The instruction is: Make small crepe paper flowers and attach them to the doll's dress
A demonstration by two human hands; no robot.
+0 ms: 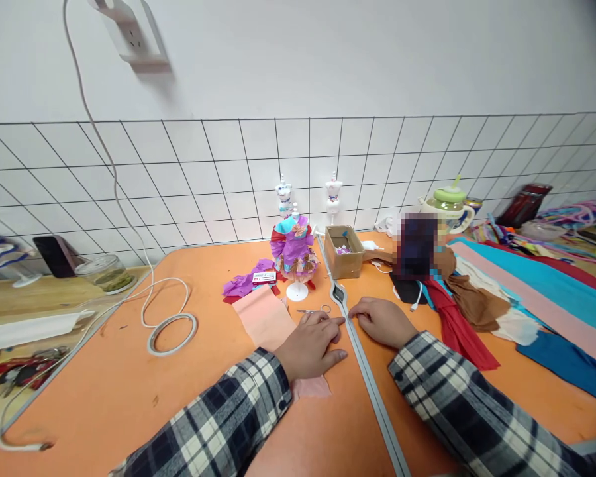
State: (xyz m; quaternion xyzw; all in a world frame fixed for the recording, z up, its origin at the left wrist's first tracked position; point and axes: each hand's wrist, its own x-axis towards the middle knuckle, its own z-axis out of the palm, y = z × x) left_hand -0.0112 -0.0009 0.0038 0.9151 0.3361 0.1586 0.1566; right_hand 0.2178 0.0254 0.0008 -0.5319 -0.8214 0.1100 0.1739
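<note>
My left hand point(312, 346) lies palm down over a sheet of peach crepe paper point(264, 317), fingers stretched out and thumb apart. Its fingertips reach the grey seam point(370, 381) that runs down the orange table. Across the seam, my right hand point(383, 322) rests with curled fingers, its index fingertip at the strip; whatever the fingers may hold is hidden. Just beyond my left hand lies a small pair of scissors point(322, 309). Behind them stands a mini dress form point(294, 248) in a purple, blue and red ruffled paper dress, with purple paper point(239, 285) beside it.
A small cardboard box point(346, 262) stands near two white mini dress forms, one point(334, 192) by the wall. To the right are a phone point(417, 248) upright on a stand, a green-lidded jug point(447, 207) and colored paper strips point(551, 278). A tape roll point(172, 352) lies left, near a white cable point(110, 162).
</note>
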